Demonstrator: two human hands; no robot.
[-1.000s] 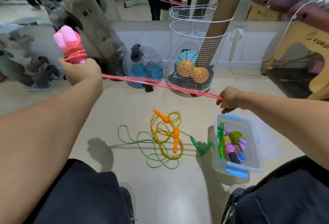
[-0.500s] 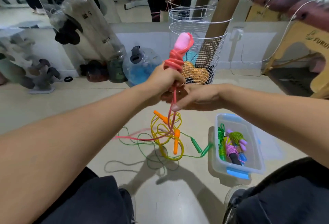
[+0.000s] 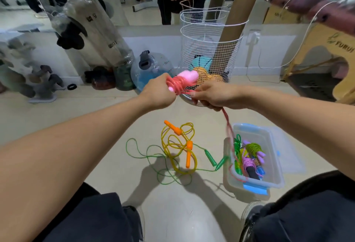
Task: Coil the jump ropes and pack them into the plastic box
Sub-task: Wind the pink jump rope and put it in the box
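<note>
My left hand (image 3: 157, 95) grips the pink jump rope's handles (image 3: 187, 77), which lie sideways with red-pink cord coiled around them. My right hand (image 3: 213, 95) holds that cord close beside the coil; its loose tail (image 3: 228, 126) hangs blurred toward the clear plastic box (image 3: 274, 145). That box stands on the floor at the right and holds several coiled ropes (image 3: 249, 155). On the floor between my legs lie a yellow rope with orange handles (image 3: 179, 141) and a green rope with green handles (image 3: 211, 158), both loose and tangled together.
A white wire basket (image 3: 209, 49) with balls and a cardboard tube stands just behind my hands. A blue water jug (image 3: 151, 68) and bagged goods sit left of it along the mirrored wall. A wooden stool (image 3: 326, 53) is at the far right.
The pink handles have tipped from upright to lying sideways and both hands have shifted right. The loose cord has swung from the floor at the left over to the box at the right.
</note>
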